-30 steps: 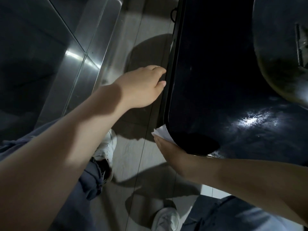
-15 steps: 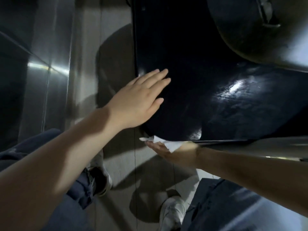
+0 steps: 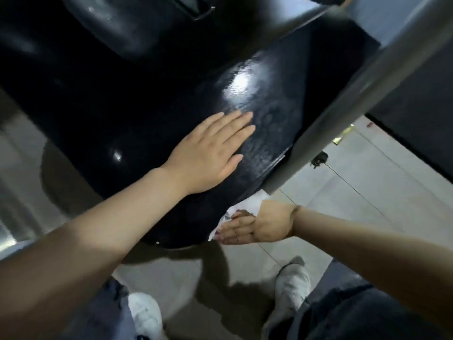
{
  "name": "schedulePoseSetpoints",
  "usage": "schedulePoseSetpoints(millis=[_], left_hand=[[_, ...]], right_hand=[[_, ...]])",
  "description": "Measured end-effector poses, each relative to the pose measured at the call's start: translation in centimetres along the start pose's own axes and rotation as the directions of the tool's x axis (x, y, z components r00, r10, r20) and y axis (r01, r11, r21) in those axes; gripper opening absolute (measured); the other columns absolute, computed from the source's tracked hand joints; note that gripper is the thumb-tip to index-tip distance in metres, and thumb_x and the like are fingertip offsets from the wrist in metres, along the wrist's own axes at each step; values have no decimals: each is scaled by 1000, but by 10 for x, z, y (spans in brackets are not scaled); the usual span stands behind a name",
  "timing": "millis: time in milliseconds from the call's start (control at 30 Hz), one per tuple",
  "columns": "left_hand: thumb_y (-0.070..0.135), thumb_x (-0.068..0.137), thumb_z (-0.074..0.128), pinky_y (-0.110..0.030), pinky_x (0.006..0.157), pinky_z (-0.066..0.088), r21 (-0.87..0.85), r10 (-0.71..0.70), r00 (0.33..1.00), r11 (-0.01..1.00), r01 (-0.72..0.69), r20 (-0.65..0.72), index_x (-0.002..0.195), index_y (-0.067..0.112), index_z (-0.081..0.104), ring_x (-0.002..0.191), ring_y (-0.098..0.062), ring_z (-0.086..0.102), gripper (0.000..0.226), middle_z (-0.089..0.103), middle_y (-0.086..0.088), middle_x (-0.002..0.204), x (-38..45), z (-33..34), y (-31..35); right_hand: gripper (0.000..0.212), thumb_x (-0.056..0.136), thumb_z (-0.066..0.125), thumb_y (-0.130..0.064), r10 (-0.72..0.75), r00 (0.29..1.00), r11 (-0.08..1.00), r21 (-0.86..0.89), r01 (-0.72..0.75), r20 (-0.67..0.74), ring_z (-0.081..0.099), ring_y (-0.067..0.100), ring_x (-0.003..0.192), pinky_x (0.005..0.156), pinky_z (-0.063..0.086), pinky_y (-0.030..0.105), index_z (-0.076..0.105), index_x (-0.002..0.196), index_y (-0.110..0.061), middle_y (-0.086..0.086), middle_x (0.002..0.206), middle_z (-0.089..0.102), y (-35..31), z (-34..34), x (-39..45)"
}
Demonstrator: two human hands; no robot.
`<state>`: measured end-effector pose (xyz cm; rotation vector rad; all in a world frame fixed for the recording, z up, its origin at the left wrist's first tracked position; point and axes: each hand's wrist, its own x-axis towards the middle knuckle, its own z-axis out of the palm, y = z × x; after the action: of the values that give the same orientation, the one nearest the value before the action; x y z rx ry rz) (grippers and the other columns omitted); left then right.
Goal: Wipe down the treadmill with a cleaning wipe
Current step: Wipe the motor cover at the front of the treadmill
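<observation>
At lower edge of treadmill (image 3: pixel 171 99), just right of center: white wipe (image 3: pixel 245 207) pressed against rim of glossy black housing, held there by right hand (image 3: pixel 255 228). Palm turned up, fingers (image 3: pixel 232 233) straight and together, backing wipe from below and outside; no pinch visible, so flat-hand press rather than grasp. Part of wipe hidden behind hand and under rim.

Left hand (image 3: pixel 208 153) laid flat on top of same housing, fingers straight, holding nothing, looks like bracing. Streaky damp-looking sheen just ahead of fingertips, beside bright light reflection.

Gray bar (image 3: pixel 367 94) running diagonally across upper right, meets housing close to wipe. Pale tile floor (image 3: pixel 355 192) below, white shoes (image 3: pixel 291 283) and dark trousers at bottom.

Handling, as judgement:
- Wipe: thin, limp, very light, likely moist; no stiffness of own, bunches and folds easily. Best spread over finger pads and trapped under flat fingers, or pinched at a fold with thumb if slipping starts. Tears possible if dragged over sharp seam near bar.
- Housing: hard, smooth, curved, slick when wet; wipe likely slides freely, so firm even pressure needed to keep contact round rim curve.
- Treadmill: heavy, fixed; no holding needed, only a steadying palm.
- Risk: wipe dropping from upturned palm if pressure eases, since nothing curls round it.

Step in hand, as judgement: wiping rim and underside edge; much of top surface and bar probably left to do.
</observation>
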<state>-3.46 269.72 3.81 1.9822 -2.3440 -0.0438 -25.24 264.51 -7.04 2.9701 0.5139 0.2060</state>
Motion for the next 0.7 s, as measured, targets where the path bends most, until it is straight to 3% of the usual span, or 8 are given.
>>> schedulePoseSetpoints(millis=[33, 100, 233, 400, 533, 600, 633, 700], left_hand=[[38, 103, 33, -42, 122, 17, 20, 1, 1000, 1000, -1, 4, 151, 9, 37, 149, -23, 24, 56, 28, -9, 160, 3, 1, 1], [39, 102, 33, -42, 122, 19, 32, -10, 1000, 999, 11, -11, 148, 10, 41, 148, -23, 27, 55, 32, -9, 158, 4, 4, 3], [33, 100, 37, -42, 121, 22, 18, 2, 998, 1000, -1, -62, 145, 10, 46, 146, -23, 31, 51, 38, -8, 155, 4, 3, 4], [32, 99, 36, -39, 122, 18, 32, 1, 998, 999, 1, -67, 145, 10, 46, 146, -22, 30, 51, 38, -7, 156, 4, 5, 3], [33, 100, 36, -40, 122, 18, 40, 8, 997, 999, -5, -79, 146, 11, 44, 147, -21, 28, 52, 37, -7, 156, 5, 11, 2], [34, 99, 36, -40, 122, 18, 49, 11, 996, 999, -7, -92, 146, 11, 44, 147, -22, 29, 52, 37, -7, 156, 5, 12, 1], [34, 99, 36, -40, 122, 17, 55, 14, 995, 998, -9, -99, 146, 10, 44, 147, -22, 29, 52, 38, -8, 156, 5, 12, 0], [33, 99, 37, -39, 122, 16, 65, 24, 994, 998, -17, -107, 145, 9, 45, 146, -24, 30, 53, 38, -10, 155, 5, 12, 0]], right_hand=[[51, 104, 10, -9, -161, 987, 981, 108, 159, 16, 7, 19, 150, 118, 24, 28, 16, 155, -12, 6, 162, 18, -4, 2, 0], [49, 104, 17, -6, -196, 978, 954, 245, 173, 75, 32, 17, 142, 114, 32, 35, 44, 145, -8, 2, 152, 42, -14, -9, 1], [47, 104, 21, -9, -50, 997, 981, 188, 38, 55, 28, 17, 143, 122, 13, 38, 45, 145, -12, -2, 153, 41, -25, -3, -8], [47, 104, 26, -8, 88, 996, 972, 220, -87, 8, 31, 19, 143, 120, 21, 43, 43, 147, -13, -5, 153, 40, -43, 8, -13], [49, 103, 21, -9, 331, 940, 921, 242, -305, -76, 27, 22, 145, 122, 17, 43, 38, 148, -18, -9, 154, 39, -79, 25, -14], [52, 101, 21, -6, 491, 869, 836, 315, -449, -65, 22, 25, 148, 122, 15, 43, 36, 149, -19, -8, 155, 35, -106, 36, -6], [51, 100, 24, -4, 600, 797, 758, 369, -538, -71, 21, 26, 148, 122, 17, 44, 36, 148, -17, -5, 156, 32, -119, 39, 2], [52, 97, 36, 0, 845, 530, 473, 560, -680, -70, 21, 25, 149, 120, 20, 47, 35, 148, -10, -1, 159, 24, -134, 41, 28]])
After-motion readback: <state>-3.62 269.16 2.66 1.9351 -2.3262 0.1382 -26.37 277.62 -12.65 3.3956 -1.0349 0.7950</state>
